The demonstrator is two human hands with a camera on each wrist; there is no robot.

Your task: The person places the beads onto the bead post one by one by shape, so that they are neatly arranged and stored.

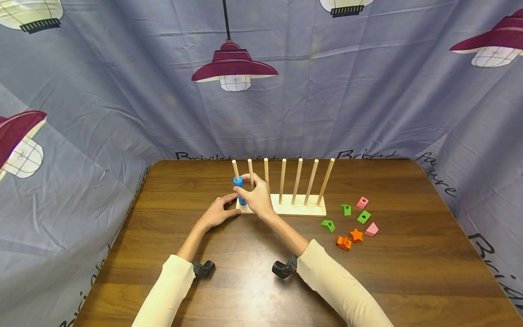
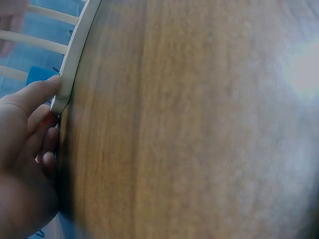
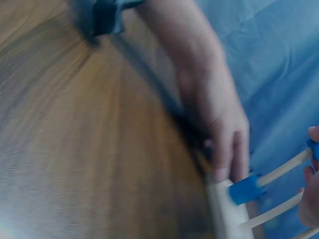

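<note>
A wooden peg board has several upright pegs in a row. On its leftmost peg, a blue block sits partway up, pinched by my right hand. Lower on that peg, a second blue block rests at the base. My left hand grips the left end of the board; the left wrist view has its thumb on the front edge and the other fingers curled at the end. At the right wrist view's border, the right fingers are partly cut off.
Loose blocks lie on the table right of the board: several green ones, two pink ones and orange ones, one of them a star. A printed curtain hangs behind the table's far edge.
</note>
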